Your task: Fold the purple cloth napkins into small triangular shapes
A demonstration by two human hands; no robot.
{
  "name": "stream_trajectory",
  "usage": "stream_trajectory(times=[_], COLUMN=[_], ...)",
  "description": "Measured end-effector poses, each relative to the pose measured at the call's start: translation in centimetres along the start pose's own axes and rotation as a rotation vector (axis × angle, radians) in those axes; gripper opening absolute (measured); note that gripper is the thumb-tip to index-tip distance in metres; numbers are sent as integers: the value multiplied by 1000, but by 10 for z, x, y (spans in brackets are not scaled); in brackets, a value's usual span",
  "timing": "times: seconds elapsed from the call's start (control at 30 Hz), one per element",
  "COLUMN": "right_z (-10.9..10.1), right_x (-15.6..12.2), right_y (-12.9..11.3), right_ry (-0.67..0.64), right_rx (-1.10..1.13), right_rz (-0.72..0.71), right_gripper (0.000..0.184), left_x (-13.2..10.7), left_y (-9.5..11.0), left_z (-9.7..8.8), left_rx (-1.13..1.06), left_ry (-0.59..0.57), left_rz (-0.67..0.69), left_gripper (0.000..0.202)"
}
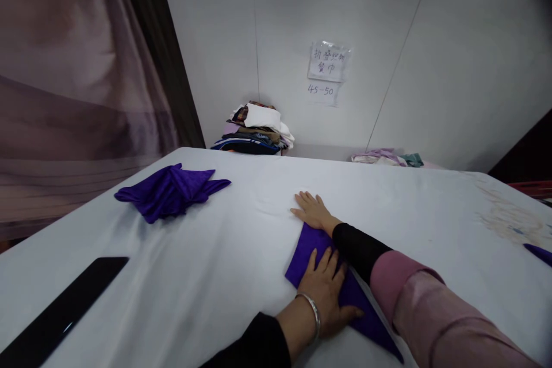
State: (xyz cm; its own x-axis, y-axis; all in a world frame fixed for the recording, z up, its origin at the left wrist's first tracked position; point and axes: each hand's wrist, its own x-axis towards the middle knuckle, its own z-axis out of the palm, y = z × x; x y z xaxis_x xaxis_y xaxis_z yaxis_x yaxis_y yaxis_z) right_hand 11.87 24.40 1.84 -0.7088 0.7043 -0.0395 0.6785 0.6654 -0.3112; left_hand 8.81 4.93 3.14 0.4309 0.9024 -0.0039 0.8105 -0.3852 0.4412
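A purple cloth napkin (366, 313), folded into a long narrow shape that tapers to a point at the near right, lies flat on the white-covered table (241, 264). My left hand (325, 293), with a silver bangle at the wrist, presses palm down on the napkin's middle, fingers spread. Farther off, my right hand (314, 211) lies flat at the napkin's far end, its outstretched fingers reaching past the edge onto the white cover. My right wrist and forearm run along the napkin's right side and hide part of that edge.
To the left stands a crumpled purple cloth (172, 191), with a dark flat strip (69, 305) nearer me. Stacked fabrics (254, 129) and more cloth (383, 157) sit beyond the far edge. Another purple piece (539, 253) shows at right. A handwritten sign (328, 63) hangs on the wall.
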Motion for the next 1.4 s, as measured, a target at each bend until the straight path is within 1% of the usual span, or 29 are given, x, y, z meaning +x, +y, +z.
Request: stream_trajectory(times=[0.1, 0.2, 0.27, 0.3, 0.37, 0.43, 0.5, 0.57, 0.63, 0.7, 0.77, 0.83, 1.03, 1.2, 1.27, 1.33, 1.4], right_z=[-4, -20, -34, -39, -45, -40, -26, -7, 10, 24, 31, 32, 25, 27, 26, 20, 12], right_x=[7, 10, 2, -7, -36, -77, -125, -170, -207, -232, -249, -261, -298, -339, -355, -368, -375], right_y=[3, 7, 10, 10, 8, 2, -9, -21, -30, -33, -32, -29, -26, -22, -19, -18, -18], right_ry=[22, 37, 61, 77, 105, 117, 118, 112, 112, 112, 110, 109, 105, 75, 67, 52, 111], right_rx=[37, 104, 154, 176, 205, 215, 202, 162, 96, 31, -20, -58, -91, -65, -10, 105, 271], right_rz=[22, 65, 106, 126, 158, 142, 48, -36, -63, -46, -17, -6, 5, 18, 39, 71, 159], right_gripper=[78, 74, 74, 75, 76, 76, 72, 70, 74, 79, 81, 82, 79, 76, 74, 66, 55], left_x=[-1, -2, -2, -1, 1, 4, 7, 10, 11, 11, 11, 11, 12, 14, 14, 15, 16], left_y=[0, 0, -1, -1, -3, -4, -6, -7, -8, -9, -9, -9, -7, -8, -8, -7, -6], left_z=[-1, 0, 1, 2, 4, 7, 10, 13, 15, 16, 15, 14, 12, 11, 10, 9, 8], left_rx=[17, 35, 46, 51, 65, 88, 119, 159, 204, 236, 245, 245, 263, 280, 290, 299, 311], left_ry=[-2, 5, 2, -3, -14, -19, -11, -21, -35, -36, -15, -4, -10, -27, -33, -44, -50], left_rz=[3, 10, 7, 6, 6, 9, 14, 26, 33, 27, 17, 11, -6, -17, -16, -14, -16], left_gripper=[78, 77, 77, 78, 79, 79, 79, 77, 74, 72, 72, 69, 66, 67, 68, 68, 67])
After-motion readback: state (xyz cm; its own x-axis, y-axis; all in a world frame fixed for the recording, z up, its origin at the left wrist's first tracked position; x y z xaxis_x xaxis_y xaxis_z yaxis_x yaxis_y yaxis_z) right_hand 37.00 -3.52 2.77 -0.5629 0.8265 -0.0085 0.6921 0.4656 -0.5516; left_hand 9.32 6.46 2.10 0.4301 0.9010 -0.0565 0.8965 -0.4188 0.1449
